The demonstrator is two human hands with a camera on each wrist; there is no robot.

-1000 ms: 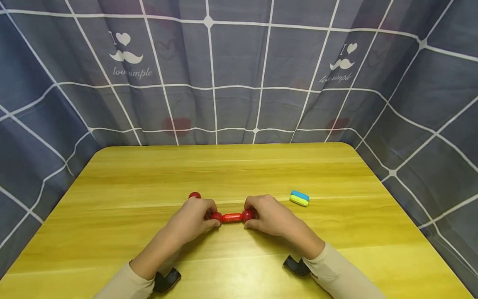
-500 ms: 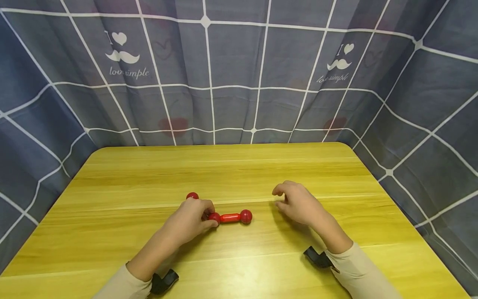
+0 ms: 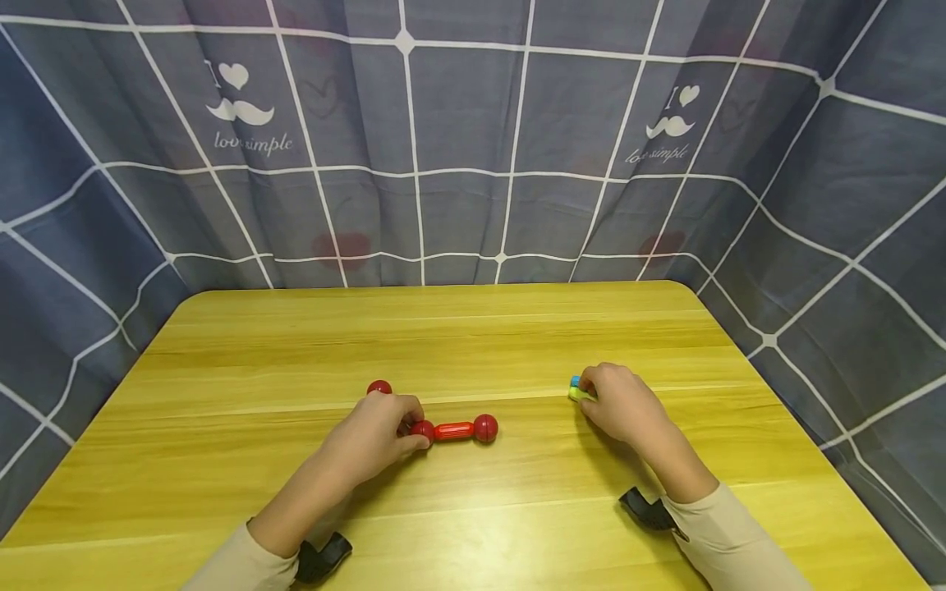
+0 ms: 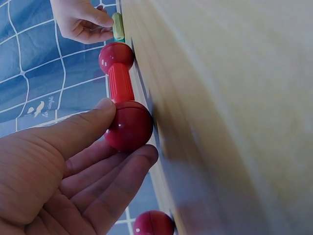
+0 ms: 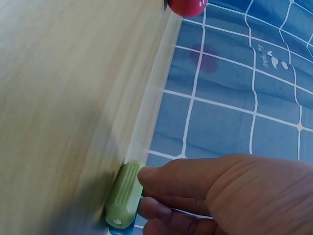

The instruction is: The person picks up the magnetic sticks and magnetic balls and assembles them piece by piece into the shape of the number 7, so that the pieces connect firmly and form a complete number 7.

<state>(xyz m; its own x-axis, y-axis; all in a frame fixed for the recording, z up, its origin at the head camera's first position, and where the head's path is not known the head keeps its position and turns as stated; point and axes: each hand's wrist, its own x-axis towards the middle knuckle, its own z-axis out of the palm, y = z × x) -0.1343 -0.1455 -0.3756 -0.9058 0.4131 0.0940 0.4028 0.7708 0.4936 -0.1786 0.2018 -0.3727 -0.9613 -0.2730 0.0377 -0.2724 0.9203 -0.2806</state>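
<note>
While a red ball shows at far left: this far-left ball (image 3: 379,387) lies just beyond the left hand (image 3: 375,427), partly hidden by it; what it may adjoin beneath the fingers cannot be told.

Left hand: grasping the gripped ball (image 4: 129,126), thumb on one side, fingers on the other, low by the wooden surface (image 3: 443,336).

Red rod: the ribbed red rod (image 3: 454,431) runs from the gripped ball to the free ball (image 3: 485,428), apparently touching both, flat in line with them.

Free ball: nothing holds it; a light, still left grip should, in my judgement, stop the joined row rolling or swinging askew.

Bars: the blue bar (image 3: 575,382) and green bar (image 5: 124,193) lie side by side, well apart from the red pieces, to their right. Blue is mostly hidden in the right wrist view.

Right hand: the right hand (image 3: 624,402) has thumb and fingertips against the bars, seemingly pinching green; firmness cannot be told, nor whether blue is held too.

Right-hand technique (judgement): grip near one end so the other stays exposed; square the fingertips across the bar before lifting; lift slowly and check whether blue comes along.

Risk (judgement): a one-sided push could skid both bars over the surface.
</note>
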